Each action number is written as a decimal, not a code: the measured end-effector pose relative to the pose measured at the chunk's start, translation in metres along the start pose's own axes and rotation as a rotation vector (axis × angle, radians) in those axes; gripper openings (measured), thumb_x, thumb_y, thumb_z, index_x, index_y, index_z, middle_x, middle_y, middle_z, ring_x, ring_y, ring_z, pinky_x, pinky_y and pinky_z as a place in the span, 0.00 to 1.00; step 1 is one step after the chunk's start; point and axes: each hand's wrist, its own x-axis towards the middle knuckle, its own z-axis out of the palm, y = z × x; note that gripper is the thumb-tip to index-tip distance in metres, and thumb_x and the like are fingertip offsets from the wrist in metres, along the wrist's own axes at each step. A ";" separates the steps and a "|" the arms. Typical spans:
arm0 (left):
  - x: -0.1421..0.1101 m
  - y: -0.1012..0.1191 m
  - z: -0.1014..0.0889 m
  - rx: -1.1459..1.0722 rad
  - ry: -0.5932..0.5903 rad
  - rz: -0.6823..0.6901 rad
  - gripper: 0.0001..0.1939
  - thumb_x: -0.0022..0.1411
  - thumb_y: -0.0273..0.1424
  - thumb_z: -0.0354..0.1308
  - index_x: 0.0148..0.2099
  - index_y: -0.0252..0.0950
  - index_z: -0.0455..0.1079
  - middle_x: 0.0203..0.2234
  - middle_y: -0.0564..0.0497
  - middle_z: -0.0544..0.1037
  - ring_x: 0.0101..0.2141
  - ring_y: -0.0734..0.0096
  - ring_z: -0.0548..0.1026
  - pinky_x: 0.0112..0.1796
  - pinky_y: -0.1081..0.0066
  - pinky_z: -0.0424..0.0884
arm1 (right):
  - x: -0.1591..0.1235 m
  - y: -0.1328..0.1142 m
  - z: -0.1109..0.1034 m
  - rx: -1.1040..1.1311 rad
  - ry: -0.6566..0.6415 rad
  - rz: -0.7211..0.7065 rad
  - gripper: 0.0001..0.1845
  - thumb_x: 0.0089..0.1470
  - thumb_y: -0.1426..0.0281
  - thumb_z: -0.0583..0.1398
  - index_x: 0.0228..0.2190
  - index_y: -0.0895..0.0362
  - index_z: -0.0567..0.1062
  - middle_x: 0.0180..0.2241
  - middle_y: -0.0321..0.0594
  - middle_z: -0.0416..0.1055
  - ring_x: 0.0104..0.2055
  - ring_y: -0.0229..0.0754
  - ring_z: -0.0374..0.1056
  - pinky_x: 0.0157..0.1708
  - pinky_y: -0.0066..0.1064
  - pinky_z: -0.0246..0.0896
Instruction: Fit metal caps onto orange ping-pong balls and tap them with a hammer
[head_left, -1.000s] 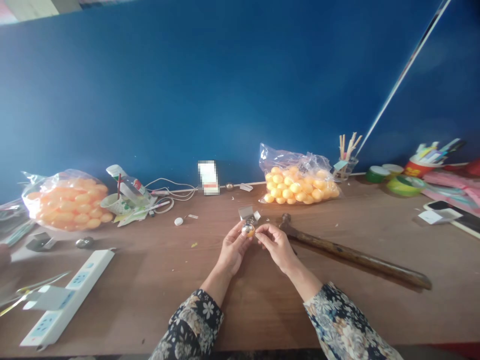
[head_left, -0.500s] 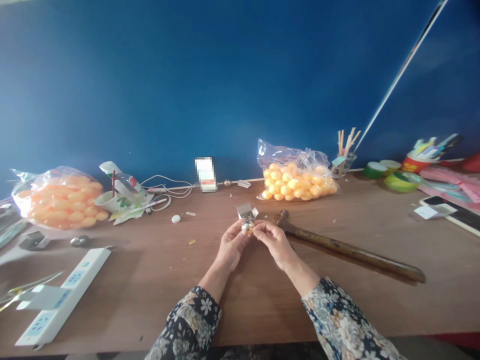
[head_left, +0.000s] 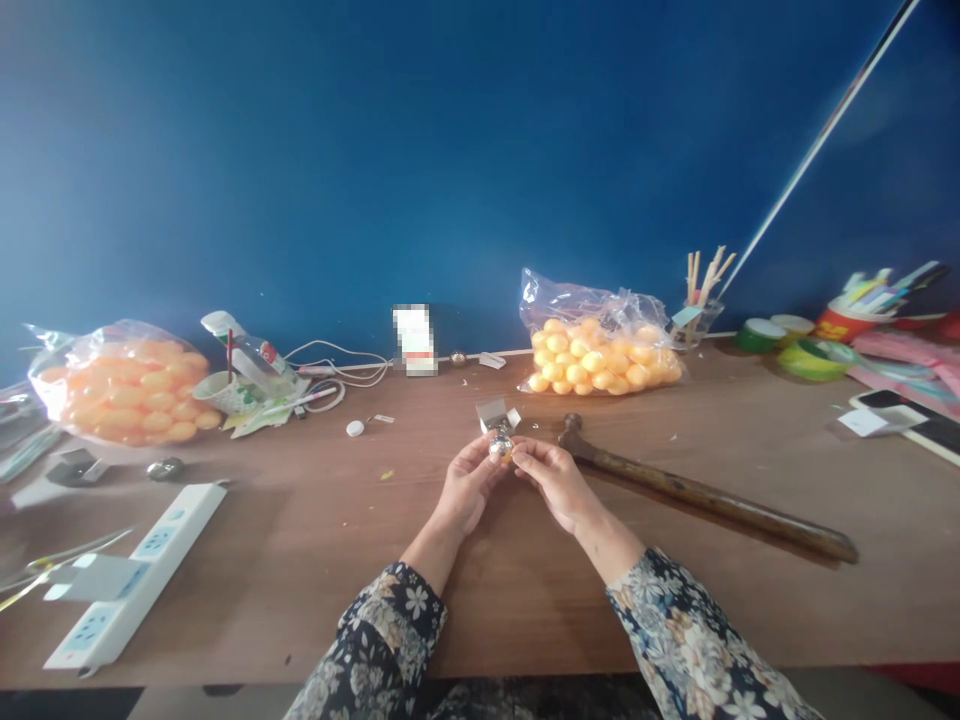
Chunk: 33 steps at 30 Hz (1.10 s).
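Note:
A small shiny silver ball (head_left: 500, 447) is pinched between the fingertips of my left hand (head_left: 469, 482), above the table in front of me. From the other side, my right hand (head_left: 553, 482) closes its thumb and fingers at the ball's right edge, where a bit of orange shows. Whether the right fingers grip the ball itself or a small part on it, I cannot tell. Just behind the fingers stands a small open box (head_left: 495, 414), partly hidden by them. A hammer (head_left: 705, 487) with a wooden handle lies to the right of my right hand.
Clear bags of orange balls stand at the back right (head_left: 600, 360) and left (head_left: 127, 395). A white power strip (head_left: 142, 570) lies at left front. Tape rolls (head_left: 814, 362), a pen cup (head_left: 851, 322) and a phone (head_left: 919, 425) are at right. A blue wall (head_left: 450, 150) rises behind.
The whole view has shifted slightly, so things sit a little further right and higher. Both hands stay at the silver ball with nearly the same hold.

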 end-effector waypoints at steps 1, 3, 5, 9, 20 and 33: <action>0.000 0.000 0.000 -0.003 -0.001 -0.001 0.20 0.48 0.27 0.68 0.45 0.34 0.74 0.42 0.45 0.79 0.40 0.67 0.77 0.43 0.70 0.71 | 0.000 0.000 0.000 -0.004 0.000 0.002 0.13 0.41 0.61 0.68 0.26 0.57 0.78 0.42 0.41 0.74 0.35 0.37 0.68 0.35 0.28 0.61; 0.000 0.001 0.001 -0.005 -0.001 -0.001 0.19 0.49 0.26 0.68 0.45 0.33 0.74 0.41 0.45 0.79 0.40 0.68 0.77 0.42 0.71 0.71 | 0.000 -0.001 0.000 -0.005 0.000 0.005 0.13 0.41 0.61 0.68 0.25 0.57 0.77 0.43 0.41 0.74 0.35 0.37 0.68 0.35 0.29 0.62; 0.000 0.001 0.001 -0.005 -0.004 -0.002 0.19 0.49 0.26 0.68 0.46 0.33 0.74 0.41 0.45 0.79 0.40 0.68 0.77 0.43 0.71 0.71 | -0.001 -0.001 0.000 -0.008 0.003 0.007 0.13 0.41 0.60 0.68 0.25 0.57 0.77 0.43 0.41 0.74 0.35 0.38 0.68 0.35 0.29 0.62; 0.000 0.001 0.001 -0.003 0.004 -0.017 0.20 0.48 0.26 0.69 0.46 0.33 0.73 0.42 0.45 0.79 0.39 0.68 0.77 0.43 0.71 0.71 | -0.001 -0.001 -0.001 -0.017 0.003 0.004 0.14 0.40 0.59 0.68 0.25 0.57 0.77 0.43 0.41 0.74 0.35 0.38 0.68 0.34 0.29 0.62; -0.001 0.002 0.002 0.004 0.008 -0.017 0.19 0.48 0.26 0.68 0.45 0.33 0.73 0.41 0.45 0.79 0.39 0.69 0.78 0.43 0.71 0.71 | -0.002 -0.004 0.001 -0.007 -0.003 0.015 0.13 0.40 0.60 0.68 0.24 0.57 0.77 0.43 0.41 0.74 0.36 0.38 0.68 0.35 0.29 0.63; -0.001 0.001 0.000 0.022 0.006 -0.007 0.20 0.48 0.27 0.69 0.46 0.34 0.74 0.41 0.45 0.79 0.40 0.68 0.77 0.44 0.70 0.71 | -0.001 -0.003 0.000 -0.001 -0.026 0.014 0.13 0.41 0.60 0.68 0.25 0.57 0.77 0.40 0.41 0.76 0.35 0.38 0.68 0.35 0.30 0.63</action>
